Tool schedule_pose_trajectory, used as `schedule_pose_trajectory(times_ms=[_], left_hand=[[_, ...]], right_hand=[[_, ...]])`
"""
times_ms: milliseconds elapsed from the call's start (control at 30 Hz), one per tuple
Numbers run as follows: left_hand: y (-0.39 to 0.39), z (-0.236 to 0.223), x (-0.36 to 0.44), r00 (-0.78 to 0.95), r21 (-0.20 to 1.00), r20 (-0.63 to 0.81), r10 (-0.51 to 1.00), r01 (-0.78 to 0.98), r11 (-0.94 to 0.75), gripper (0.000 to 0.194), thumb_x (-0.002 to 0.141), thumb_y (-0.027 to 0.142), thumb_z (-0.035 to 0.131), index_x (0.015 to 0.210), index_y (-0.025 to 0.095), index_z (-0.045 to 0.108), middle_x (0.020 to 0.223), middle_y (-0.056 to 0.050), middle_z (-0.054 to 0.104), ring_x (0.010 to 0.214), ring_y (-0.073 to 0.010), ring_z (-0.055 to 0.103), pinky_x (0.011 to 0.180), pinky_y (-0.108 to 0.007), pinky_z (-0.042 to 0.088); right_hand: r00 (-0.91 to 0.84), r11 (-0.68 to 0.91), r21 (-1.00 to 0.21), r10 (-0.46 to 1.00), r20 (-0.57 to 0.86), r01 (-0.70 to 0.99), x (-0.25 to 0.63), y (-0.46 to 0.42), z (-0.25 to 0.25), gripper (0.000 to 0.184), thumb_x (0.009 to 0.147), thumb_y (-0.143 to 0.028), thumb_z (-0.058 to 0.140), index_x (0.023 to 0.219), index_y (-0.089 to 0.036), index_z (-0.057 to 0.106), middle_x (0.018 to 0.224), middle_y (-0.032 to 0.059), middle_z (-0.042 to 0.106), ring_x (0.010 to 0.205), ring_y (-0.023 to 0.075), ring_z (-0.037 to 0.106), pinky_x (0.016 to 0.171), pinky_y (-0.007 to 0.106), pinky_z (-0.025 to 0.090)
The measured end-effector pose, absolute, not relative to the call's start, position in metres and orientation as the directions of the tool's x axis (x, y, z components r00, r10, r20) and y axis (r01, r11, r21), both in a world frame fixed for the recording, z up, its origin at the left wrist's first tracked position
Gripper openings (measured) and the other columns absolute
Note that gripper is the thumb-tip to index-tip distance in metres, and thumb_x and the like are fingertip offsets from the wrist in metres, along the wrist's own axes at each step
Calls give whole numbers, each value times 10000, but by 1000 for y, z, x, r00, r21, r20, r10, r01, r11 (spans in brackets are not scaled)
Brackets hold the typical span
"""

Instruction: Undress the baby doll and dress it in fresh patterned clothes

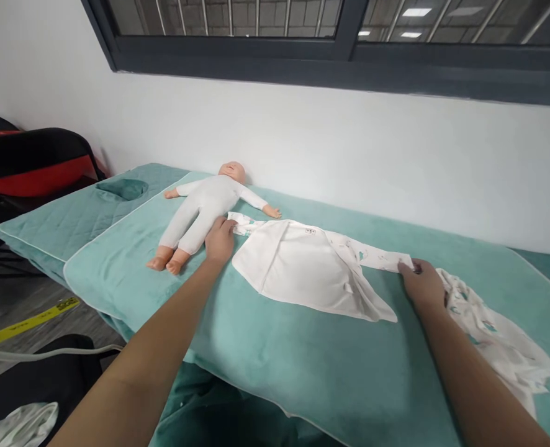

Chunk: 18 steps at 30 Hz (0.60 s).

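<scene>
A white baby shirt [310, 267] lies spread on the green bed cover, its patterned sleeves stretched out to both sides. My left hand [220, 239] is closed on the end of the left-side sleeve, close to a baby doll's leg. At the other cuff, my right hand [421, 282] grips the right-side sleeve with fingers pinched. The baby doll [212, 202] in a white suit lies on its back at the upper left, arms spread, bare feet toward me. Beyond my right hand sits a crumpled white patterned garment [498, 335], partly hidden by my forearm.
The green cover [275, 354] runs along a white wall [303, 143] under a dark window frame [228, 59]. Black and red chairs [37, 164] stand at the left. A white cable [65, 351] and bunched cloth [21, 425] are at the lower left.
</scene>
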<state>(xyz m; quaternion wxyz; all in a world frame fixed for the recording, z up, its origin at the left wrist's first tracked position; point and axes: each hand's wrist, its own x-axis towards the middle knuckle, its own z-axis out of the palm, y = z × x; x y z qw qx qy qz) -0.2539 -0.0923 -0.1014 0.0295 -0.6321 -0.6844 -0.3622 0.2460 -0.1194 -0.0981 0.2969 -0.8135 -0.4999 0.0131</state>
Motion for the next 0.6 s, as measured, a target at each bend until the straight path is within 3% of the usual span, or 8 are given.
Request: schedule_pose_trajectory(times_ms=[400, 500, 600], left_hand=[[-81, -99, -253, -187, 420, 483, 856, 907, -39, 507, 946, 117, 362, 1432, 222, 462, 1417, -77, 514, 1270, -245, 495, 1078, -361, 411], [-82, -98, -252, -193, 413, 472, 860, 910, -22, 530, 916, 79, 363, 1423, 203, 460, 1498, -89, 425, 1352, -262, 423, 1122, -394, 377], [-83, -97, -250, -190, 388, 498, 846, 921, -22, 501, 903, 82, 375, 1390, 144, 480, 1541, -124, 347, 1407, -293, 351, 1144, -426, 345]], right_hand=[[554, -323, -548, 764, 331, 772, 241, -118, -94, 432, 845, -340, 473, 1218, -146, 574, 1040, 141, 650, 855, 248, 581, 828, 353, 445], [545, -322, -521, 760, 356, 790, 238, -115, -95, 412, 823, -277, 486, 1193, -121, 581, 1079, 163, 630, 940, 270, 579, 881, 379, 443], [500, -283, -475, 752, 430, 834, 230, -115, -94, 455, 804, -187, 480, 1238, -74, 558, 1262, 223, 537, 1151, 314, 506, 1007, 431, 392]])
